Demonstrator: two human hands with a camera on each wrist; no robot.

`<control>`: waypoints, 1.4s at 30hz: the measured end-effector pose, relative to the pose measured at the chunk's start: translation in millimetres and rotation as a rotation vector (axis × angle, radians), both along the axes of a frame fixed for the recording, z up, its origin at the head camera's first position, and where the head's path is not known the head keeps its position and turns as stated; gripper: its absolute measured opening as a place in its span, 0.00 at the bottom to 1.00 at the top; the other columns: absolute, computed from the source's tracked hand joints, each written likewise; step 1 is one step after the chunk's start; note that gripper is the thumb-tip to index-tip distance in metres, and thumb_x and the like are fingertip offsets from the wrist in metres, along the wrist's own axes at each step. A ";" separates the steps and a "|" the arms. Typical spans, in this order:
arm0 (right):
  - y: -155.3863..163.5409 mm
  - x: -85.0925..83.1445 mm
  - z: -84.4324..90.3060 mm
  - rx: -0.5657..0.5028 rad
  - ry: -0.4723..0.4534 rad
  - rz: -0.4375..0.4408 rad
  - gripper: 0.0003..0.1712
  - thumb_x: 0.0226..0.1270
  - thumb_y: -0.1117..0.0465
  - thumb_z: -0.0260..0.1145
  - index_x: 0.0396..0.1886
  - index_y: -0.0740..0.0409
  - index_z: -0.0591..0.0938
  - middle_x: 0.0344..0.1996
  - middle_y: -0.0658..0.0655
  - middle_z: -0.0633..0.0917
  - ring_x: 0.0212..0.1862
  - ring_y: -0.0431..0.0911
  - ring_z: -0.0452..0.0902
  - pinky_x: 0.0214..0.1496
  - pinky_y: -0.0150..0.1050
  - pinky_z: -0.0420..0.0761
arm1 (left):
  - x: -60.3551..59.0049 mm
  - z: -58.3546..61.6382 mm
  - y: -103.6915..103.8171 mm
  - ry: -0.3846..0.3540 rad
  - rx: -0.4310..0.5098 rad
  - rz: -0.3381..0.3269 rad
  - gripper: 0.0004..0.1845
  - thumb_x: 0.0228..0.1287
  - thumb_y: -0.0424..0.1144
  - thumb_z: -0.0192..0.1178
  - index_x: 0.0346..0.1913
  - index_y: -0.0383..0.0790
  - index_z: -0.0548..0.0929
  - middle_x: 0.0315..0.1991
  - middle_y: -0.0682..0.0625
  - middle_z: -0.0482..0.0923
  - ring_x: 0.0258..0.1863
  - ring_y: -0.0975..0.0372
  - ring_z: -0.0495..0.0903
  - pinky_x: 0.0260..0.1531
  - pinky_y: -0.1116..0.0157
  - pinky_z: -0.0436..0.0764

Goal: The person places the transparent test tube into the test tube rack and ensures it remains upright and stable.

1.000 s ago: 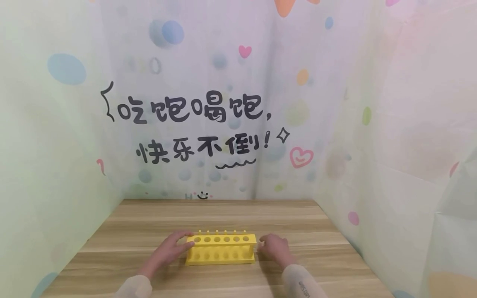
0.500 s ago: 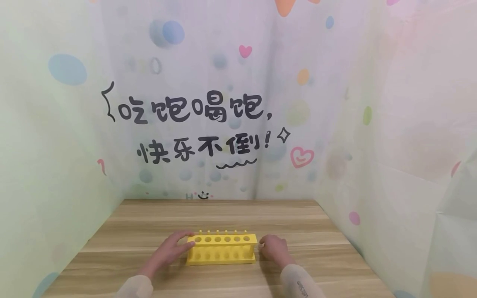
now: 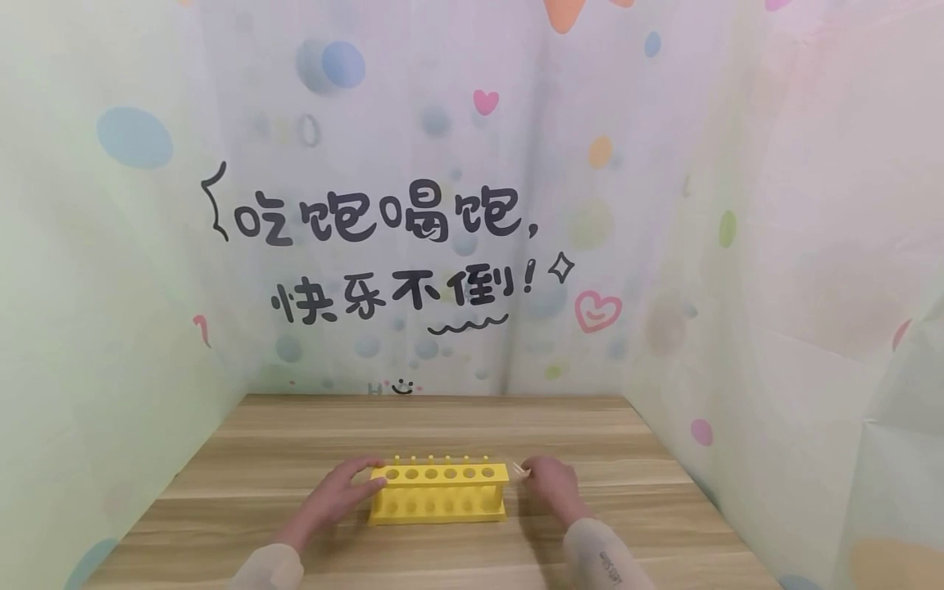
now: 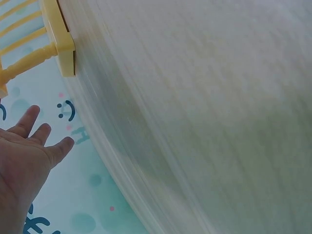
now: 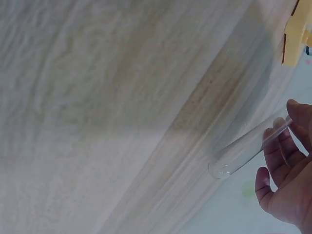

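A yellow test tube rack [image 3: 438, 518] stands on the wooden table, its row of round holes facing up with short pegs behind them. My left hand [image 3: 341, 492] holds the left end of its top shelf, thumb in front and a finger behind. The other fingers [image 4: 61, 150] spread out loosely in the left wrist view. Just off the rack's right end, my right hand [image 3: 551, 487] pinches a clear glass test tube [image 5: 243, 152] between thumb and fingers. The tube lies slantwise, its rounded end pointing away from the fingertips, and its other end is hidden by the hand.
The wood-grain tabletop [image 3: 435, 426] runs back to a printed curtain [image 3: 413, 352] with dark lettering. Pale curtain walls [image 3: 782, 393] flank the table left and right.
My right hand has turned slightly, and the test tube now shows beside its fingertips. The left hand and the rack stay in place.
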State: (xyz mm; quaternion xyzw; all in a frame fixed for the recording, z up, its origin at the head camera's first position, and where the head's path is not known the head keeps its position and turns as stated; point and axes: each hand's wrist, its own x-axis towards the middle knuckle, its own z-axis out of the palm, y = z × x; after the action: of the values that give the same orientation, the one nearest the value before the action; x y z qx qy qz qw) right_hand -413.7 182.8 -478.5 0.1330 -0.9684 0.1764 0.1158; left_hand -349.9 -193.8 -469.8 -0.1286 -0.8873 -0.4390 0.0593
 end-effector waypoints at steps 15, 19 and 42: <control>1.7 -4.8 11.0 -0.441 0.047 -0.007 0.18 0.69 0.61 0.65 0.56 0.62 0.82 0.41 0.56 0.86 0.42 0.50 0.82 0.39 0.45 0.83 | 1.6 0.7 0.0 -0.002 0.009 -0.005 0.22 0.70 0.48 0.62 0.60 0.41 0.80 0.65 0.37 0.72 0.67 0.37 0.65 0.63 0.35 0.63; -1.5 -3.4 15.9 -0.565 0.071 -0.018 0.18 0.69 0.61 0.66 0.56 0.62 0.82 0.42 0.57 0.86 0.44 0.51 0.83 0.41 0.46 0.84 | 1.1 -0.3 -0.2 -0.004 0.008 -0.003 0.23 0.69 0.49 0.62 0.61 0.41 0.79 0.65 0.37 0.72 0.67 0.37 0.65 0.63 0.35 0.63; -43.1 18.2 66.1 -1.043 0.253 0.093 0.16 0.67 0.69 0.68 0.53 0.66 0.81 0.44 0.62 0.85 0.44 0.47 0.81 0.45 0.27 0.80 | -1.5 -3.5 -0.4 -0.017 0.025 0.008 0.23 0.69 0.51 0.61 0.62 0.44 0.79 0.66 0.38 0.71 0.68 0.38 0.63 0.64 0.35 0.61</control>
State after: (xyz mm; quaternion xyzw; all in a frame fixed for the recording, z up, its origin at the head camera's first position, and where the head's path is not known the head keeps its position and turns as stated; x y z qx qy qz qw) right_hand -395.5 139.8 -412.5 0.1208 -0.7239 0.6213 0.2744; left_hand -351.4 -194.2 -473.3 -0.1207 -0.8826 -0.4511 0.0551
